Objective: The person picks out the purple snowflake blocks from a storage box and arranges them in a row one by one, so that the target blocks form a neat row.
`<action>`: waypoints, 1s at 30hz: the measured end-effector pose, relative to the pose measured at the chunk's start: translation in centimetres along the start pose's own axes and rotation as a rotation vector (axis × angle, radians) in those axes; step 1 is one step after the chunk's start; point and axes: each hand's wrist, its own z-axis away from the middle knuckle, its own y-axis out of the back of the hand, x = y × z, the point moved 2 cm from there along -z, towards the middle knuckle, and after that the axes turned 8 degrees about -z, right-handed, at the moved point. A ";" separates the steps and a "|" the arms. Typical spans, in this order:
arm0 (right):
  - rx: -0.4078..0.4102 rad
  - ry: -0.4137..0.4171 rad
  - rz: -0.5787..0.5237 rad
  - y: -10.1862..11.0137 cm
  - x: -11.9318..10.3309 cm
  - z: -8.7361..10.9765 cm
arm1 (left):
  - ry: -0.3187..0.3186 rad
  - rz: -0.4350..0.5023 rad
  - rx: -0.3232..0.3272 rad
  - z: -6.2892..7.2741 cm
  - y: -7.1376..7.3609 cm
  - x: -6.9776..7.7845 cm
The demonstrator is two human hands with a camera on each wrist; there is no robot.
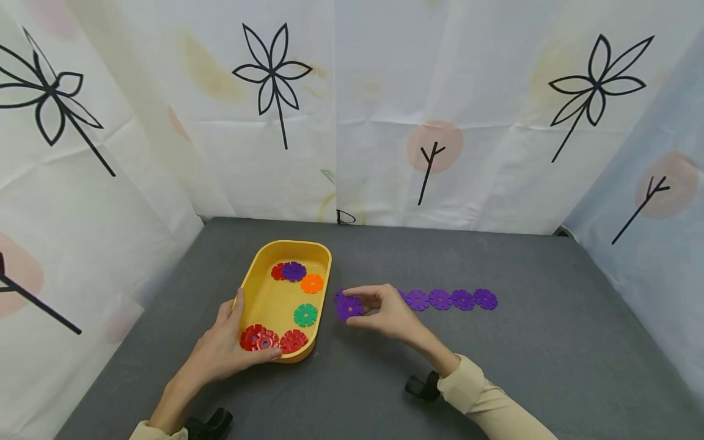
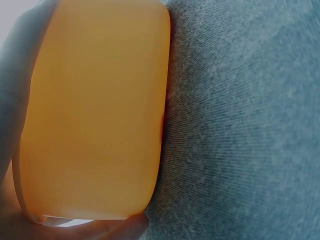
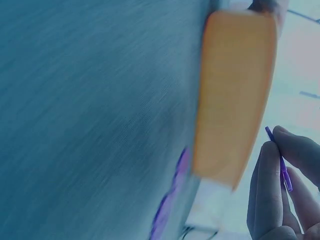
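Note:
In the head view my left hand (image 1: 222, 342) grips the near left corner of a yellow tray (image 1: 247, 293), its thumb along the near rim. Red flower-shaped discs (image 1: 294, 341), a green one (image 1: 305, 315), an orange one (image 1: 312, 283) and a purple one (image 1: 294, 271) lie inside. My right hand (image 1: 385, 311), right of the tray, pinches a purple flower disc (image 1: 349, 308) between thumb and fingers. That disc appears thin and edge-on in the right wrist view, raised off the table. Another purple piece shows partly behind it. The left wrist view shows the tray's outer wall (image 2: 95, 110).
A row of purple flower discs (image 1: 440, 299) stretches rightward on the grey tabletop (image 1: 539, 342), its left end hidden by my right hand. Patterned white cloth (image 1: 374, 91) hangs behind and beside the table. Black straps with devices (image 1: 422, 387) sit at both wrists.

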 end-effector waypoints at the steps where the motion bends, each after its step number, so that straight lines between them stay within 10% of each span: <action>1: 0.010 -0.009 0.014 0.6 0.3 0.4 | 0.002 0.001 -0.001 0.0 0.0 0.0; 30: 0.322 -0.422 0.408 21.3 7.1 11.0 | 0.006 -0.008 -0.004 -0.1 0.1 0.0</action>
